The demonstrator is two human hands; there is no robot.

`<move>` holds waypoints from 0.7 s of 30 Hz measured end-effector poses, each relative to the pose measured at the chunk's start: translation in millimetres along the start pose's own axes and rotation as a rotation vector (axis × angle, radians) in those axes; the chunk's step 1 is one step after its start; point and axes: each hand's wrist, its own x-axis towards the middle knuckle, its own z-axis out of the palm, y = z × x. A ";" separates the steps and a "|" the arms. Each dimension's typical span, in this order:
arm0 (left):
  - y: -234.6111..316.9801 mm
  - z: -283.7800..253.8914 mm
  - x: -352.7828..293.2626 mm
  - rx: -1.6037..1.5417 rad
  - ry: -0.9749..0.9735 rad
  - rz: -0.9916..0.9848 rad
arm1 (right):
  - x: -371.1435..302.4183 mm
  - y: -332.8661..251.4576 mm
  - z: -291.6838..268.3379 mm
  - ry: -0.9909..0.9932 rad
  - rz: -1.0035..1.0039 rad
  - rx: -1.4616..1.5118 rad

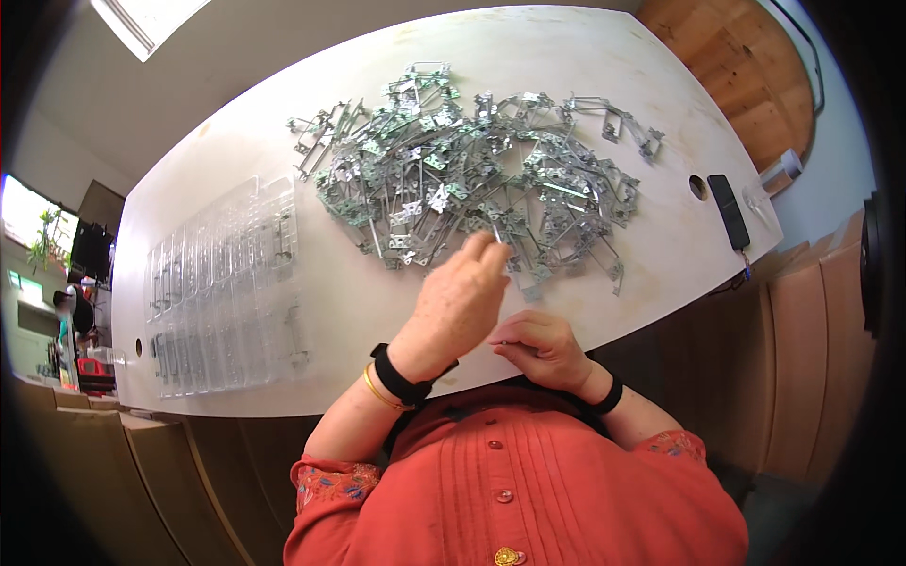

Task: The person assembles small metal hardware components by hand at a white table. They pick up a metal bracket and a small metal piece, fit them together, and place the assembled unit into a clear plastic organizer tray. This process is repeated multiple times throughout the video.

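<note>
A large tangled heap of metal brackets (439, 160), with thin rods and punched plates, lies across the middle of the table. At its near edge is my left hand (460, 294), its fingers curled together; anything between the fingertips is hidden. My right hand (547, 351) is closed in a pinch close to the table's front edge, just right of and below the left one. A tiny bit of something shows at its fingertips, too small to name. Black bands circle both wrists.
Clear plastic trays (222, 283) with metal pieces in their compartments lie at the left of the white table (368, 335). A dark phone-like device (728, 211) with a cable lies at the right edge, beside a round cable hole (698, 187). Cardboard boxes (797, 349) stand to the right.
</note>
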 end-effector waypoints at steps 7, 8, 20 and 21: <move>-29.7 -15.6 34.3 0.085 0.234 -0.119 | 1.1 -2.4 -1.1 -0.014 0.015 0.012; -34.3 -13.6 40.0 0.087 0.243 -0.115 | 2.0 -2.7 0.2 -0.019 0.022 0.022; -30.6 -6.7 76.2 0.285 0.102 -0.351 | 2.5 -5.6 -3.1 -0.014 0.037 0.017; -28.3 -6.7 77.6 0.286 0.106 -0.376 | 1.2 -6.8 -3.8 -0.014 0.048 0.014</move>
